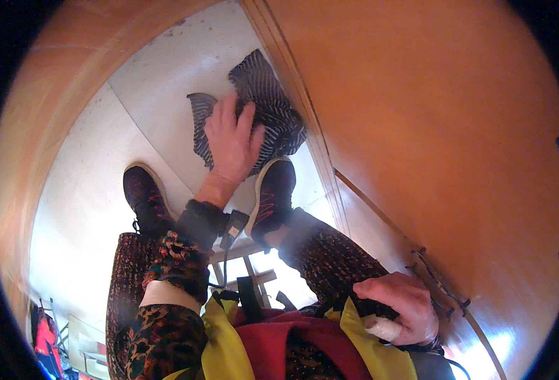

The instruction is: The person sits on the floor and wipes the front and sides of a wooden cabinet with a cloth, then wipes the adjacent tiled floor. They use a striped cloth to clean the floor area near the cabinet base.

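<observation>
Grey-striped dark cloth [277, 117] beneath loosely spread left hand [232, 139], shoe [277, 187] and wood-toned panel [431, 101] hemming it in, right hand [406, 307] near leg [336, 253], grip unclear

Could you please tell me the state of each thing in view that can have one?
Striped cloth: crumpled, lying on the pale floor.
Left hand: open, fingers spread over the striped cloth; whether it presses down is unclear.
Right hand: near the right leg, one digit wrapped in a pale covering; its grip is unclear.
Left shoe: worn, laced.
Right shoe: worn, laced.
Yellow garment: worn, sides apart in front.
</observation>
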The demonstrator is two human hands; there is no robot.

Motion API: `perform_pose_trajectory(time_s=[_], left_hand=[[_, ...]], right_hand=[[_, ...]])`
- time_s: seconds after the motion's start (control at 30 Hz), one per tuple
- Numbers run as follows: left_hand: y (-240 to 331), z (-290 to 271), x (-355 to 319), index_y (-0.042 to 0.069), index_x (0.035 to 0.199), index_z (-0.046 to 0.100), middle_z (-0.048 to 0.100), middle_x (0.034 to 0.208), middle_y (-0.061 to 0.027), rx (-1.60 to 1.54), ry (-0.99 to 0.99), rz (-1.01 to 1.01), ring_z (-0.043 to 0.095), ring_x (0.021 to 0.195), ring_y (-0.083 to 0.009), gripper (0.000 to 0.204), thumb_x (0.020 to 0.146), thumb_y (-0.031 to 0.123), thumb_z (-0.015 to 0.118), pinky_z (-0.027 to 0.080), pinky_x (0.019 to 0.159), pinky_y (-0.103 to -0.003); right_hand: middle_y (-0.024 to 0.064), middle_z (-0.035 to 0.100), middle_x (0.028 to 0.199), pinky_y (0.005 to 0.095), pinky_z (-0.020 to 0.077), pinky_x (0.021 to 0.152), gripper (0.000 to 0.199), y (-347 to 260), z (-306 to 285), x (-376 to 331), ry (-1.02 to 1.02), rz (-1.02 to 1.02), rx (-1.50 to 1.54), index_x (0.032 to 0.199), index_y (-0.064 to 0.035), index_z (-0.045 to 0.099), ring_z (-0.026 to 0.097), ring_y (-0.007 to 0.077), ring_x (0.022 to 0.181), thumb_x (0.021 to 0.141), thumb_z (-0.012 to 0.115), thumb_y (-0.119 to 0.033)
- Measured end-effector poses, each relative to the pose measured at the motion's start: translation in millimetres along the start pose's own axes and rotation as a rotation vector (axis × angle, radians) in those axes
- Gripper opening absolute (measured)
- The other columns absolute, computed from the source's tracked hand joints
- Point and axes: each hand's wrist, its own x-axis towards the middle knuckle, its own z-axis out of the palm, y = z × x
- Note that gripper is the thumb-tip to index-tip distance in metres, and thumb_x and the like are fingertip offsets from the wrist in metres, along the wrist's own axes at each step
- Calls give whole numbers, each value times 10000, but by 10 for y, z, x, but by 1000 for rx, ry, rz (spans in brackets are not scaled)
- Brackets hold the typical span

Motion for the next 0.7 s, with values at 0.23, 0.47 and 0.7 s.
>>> perform_pose_trajectory(time_s=[0.23,0.47,0.7], left_hand=[[-52,-176,2,77,1036,655,520,1339,-121,125,-282,96,402,1301,-341,446,659,276,785,235,1070,-580],[144,9,378,-12,977,630,673,923,-91,-1009,-36,-899,592,764,-235,345,902,326,635,480,745,-352],[841,678,275,-87,1492,68,109,1565,-260,-1076,-79,-651,100,1462,-361,687,1003,307,347,75,1192,-386]], right_hand=[[148,683,1041,398,536,797,472,-35,42,-16,9,-3,11,1123,16,628,674,312,921,755,777,-239],[145,675,1064,383,537,837,511,-139,-1,71,-88,68,-53,1182,-10,609,670,302,945,749,788,-214],[153,691,970,388,526,800,487,-104,37,64,-2,115,22,1120,25,633,680,315,895,830,700,-361]])
